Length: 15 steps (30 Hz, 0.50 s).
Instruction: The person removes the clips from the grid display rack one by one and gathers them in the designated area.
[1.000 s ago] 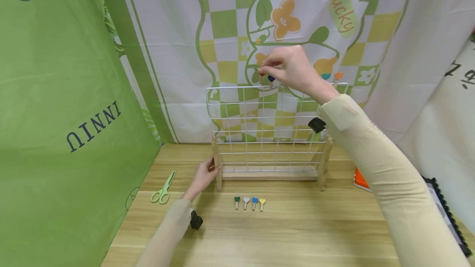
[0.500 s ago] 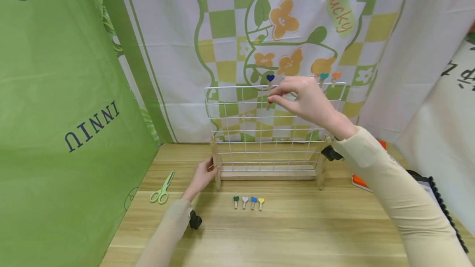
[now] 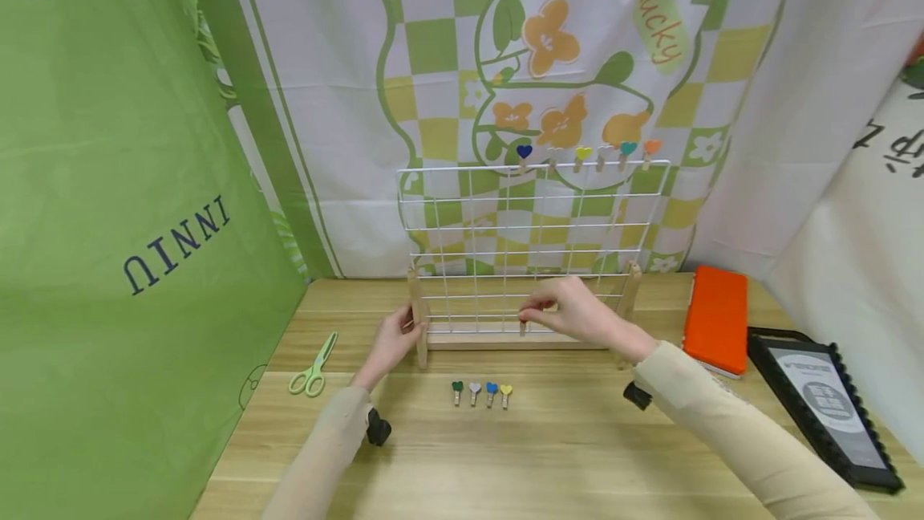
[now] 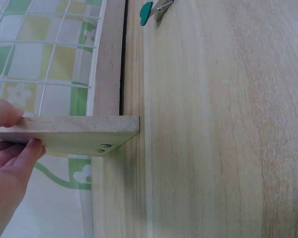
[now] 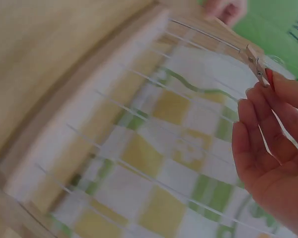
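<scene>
My left hand (image 3: 393, 343) holds the left wooden leg (image 4: 74, 133) of a white wire grid rack, thumb on one side and fingers on the other. Between thumb and fingertips, my right hand (image 3: 573, 311) pinches a small wooden clothespin (image 5: 253, 62) with a red heart, mostly covered by the fingers. It is in front of the lower grid, just above the wooden base bar (image 3: 476, 341). Along the rack's top wire stand several heart clothespins, from a dark blue one (image 3: 524, 152) to an orange one (image 3: 652, 148). Others lie in a row on the table, including a green one (image 3: 458, 387).
Light green scissors (image 3: 314, 367) lie left of the rack. At the right are an orange box (image 3: 717, 319) and a black-edged case (image 3: 823, 400). A patterned curtain (image 3: 433, 46) hangs close behind the rack, and a green cloth (image 3: 144, 183) borders the left.
My right hand has come down from the rack's top wire with the red heart clothespin, leaving the dark blue one leftmost there. My left hand stays on the leg.
</scene>
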{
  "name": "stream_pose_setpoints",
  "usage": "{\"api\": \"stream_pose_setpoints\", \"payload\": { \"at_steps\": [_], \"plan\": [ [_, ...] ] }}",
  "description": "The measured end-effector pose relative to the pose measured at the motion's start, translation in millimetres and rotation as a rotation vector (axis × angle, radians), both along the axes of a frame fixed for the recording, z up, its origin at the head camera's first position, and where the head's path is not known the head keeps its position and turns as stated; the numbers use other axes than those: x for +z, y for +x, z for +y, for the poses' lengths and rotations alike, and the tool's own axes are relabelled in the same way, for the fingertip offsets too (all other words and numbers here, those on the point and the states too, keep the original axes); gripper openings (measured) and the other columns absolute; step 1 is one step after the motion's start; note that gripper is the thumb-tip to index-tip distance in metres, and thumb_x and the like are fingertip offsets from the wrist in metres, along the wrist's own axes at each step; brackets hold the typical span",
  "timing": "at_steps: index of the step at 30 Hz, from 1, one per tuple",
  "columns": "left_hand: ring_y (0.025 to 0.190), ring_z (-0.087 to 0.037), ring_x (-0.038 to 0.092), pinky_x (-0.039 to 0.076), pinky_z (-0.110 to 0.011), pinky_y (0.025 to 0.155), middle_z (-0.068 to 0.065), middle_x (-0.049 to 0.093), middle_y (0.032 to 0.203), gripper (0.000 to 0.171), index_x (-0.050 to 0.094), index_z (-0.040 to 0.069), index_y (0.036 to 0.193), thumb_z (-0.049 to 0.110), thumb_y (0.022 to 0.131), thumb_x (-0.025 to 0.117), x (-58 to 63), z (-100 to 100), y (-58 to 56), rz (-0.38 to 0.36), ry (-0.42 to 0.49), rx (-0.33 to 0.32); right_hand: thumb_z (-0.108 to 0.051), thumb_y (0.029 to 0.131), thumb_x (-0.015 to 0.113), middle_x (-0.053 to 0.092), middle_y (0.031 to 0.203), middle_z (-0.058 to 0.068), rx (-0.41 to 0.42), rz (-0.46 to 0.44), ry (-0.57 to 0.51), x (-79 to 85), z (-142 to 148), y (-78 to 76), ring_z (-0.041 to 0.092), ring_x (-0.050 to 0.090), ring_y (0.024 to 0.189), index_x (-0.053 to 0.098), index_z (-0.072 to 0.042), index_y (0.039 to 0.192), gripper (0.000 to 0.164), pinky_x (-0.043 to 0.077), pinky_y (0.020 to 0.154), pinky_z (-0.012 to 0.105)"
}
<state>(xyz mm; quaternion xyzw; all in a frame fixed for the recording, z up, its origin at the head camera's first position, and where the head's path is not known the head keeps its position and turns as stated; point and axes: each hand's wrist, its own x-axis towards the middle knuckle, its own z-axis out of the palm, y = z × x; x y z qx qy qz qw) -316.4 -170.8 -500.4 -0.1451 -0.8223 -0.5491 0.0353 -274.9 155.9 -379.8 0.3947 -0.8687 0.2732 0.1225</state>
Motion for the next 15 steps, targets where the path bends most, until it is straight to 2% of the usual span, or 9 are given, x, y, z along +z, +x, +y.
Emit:
{"api": "stream_pose_setpoints", "payload": {
  "at_steps": [3, 7, 8, 12, 15],
  "plan": [
    [0.131, -0.045, 0.052, 0.051, -0.048, 0.106, -0.035, 0.048, 0.142, 0.055, 0.037, -0.013, 0.145, -0.003, 0.095, 0.057, 0.4, 0.1, -0.2, -0.012, 0.003, 0.005, -0.01, 0.088, 0.073, 0.075, 0.08, 0.0, 0.034, -0.054, 0.018, -30.2, 0.1, 1.3, 0.005, 0.067, 0.069, 0.078, -0.011, 0.084, 0.007, 0.062, 0.063, 0.022],
    [0.13, -0.045, 0.053, 0.052, -0.048, 0.105, -0.035, 0.049, 0.142, 0.055, 0.038, -0.013, 0.145, -0.003, 0.095, 0.058, -0.7, -0.3, -0.4, -0.006, 0.006, 0.009, -0.01, 0.09, 0.071, 0.075, 0.08, 0.002, 0.057, -0.173, 0.038, -67.6, 1.5, 5.0, -0.003, 0.058, 0.062, 0.078, -0.009, 0.084, 0.009, 0.053, 0.054, 0.015],
    [0.13, -0.046, 0.052, 0.051, -0.049, 0.106, -0.035, 0.049, 0.142, 0.054, 0.038, -0.013, 0.145, -0.004, 0.095, 0.057, 2.5, 1.1, 2.4, -0.005, 0.002, 0.013, -0.01, 0.09, 0.071, 0.075, 0.08, 0.003, 0.062, -0.202, 0.04, -76.1, 1.6, 5.6, -0.003, 0.057, 0.061, 0.078, -0.008, 0.085, 0.009, 0.051, 0.052, 0.014],
    [0.13, -0.046, 0.052, 0.051, -0.049, 0.106, -0.035, 0.049, 0.141, 0.054, 0.038, -0.013, 0.145, -0.004, 0.095, 0.058, 3.2, 2.0, 2.8, -0.004, -0.001, 0.02, -0.012, 0.092, 0.069, 0.076, 0.082, 0.003, 0.053, -0.308, 0.047, -103.2, 1.9, 7.0, 0.005, 0.064, 0.063, 0.078, -0.007, 0.087, 0.012, 0.051, 0.054, 0.011],
    [0.13, -0.046, 0.053, 0.052, -0.047, 0.106, -0.035, 0.049, 0.141, 0.054, 0.039, -0.013, 0.144, -0.004, 0.095, 0.058, 0.2, 1.0, 0.3, 0.001, -0.007, 0.018, -0.012, 0.092, 0.068, 0.077, 0.082, 0.004, 0.044, -0.362, 0.05, -114.4, 1.9, 7.3, 0.014, 0.07, 0.067, 0.078, -0.007, 0.087, 0.012, 0.053, 0.057, 0.011]
  ]
}}
